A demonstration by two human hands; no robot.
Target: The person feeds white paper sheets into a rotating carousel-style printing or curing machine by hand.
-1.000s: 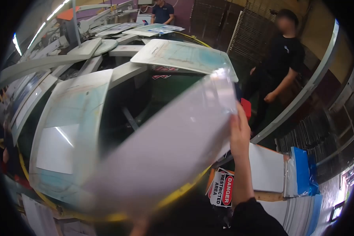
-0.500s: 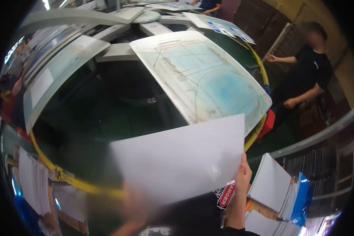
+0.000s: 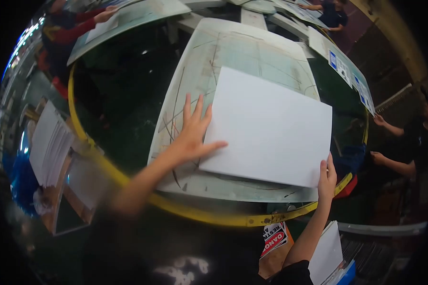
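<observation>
A single head-worn camera looks forward and steeply down, close over a pale platen (image 3: 252,52) ringed by a yellow rail (image 3: 128,183). Its fisheye lens bends the edges; co-workers (image 3: 404,142) stand at the far right rim.

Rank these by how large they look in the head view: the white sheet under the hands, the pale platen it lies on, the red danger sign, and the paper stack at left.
1. pale platen
2. white sheet
3. paper stack
4. danger sign, partly hidden

The fisheye lens shrinks things near the edge, so the last two are uncertain.
</observation>
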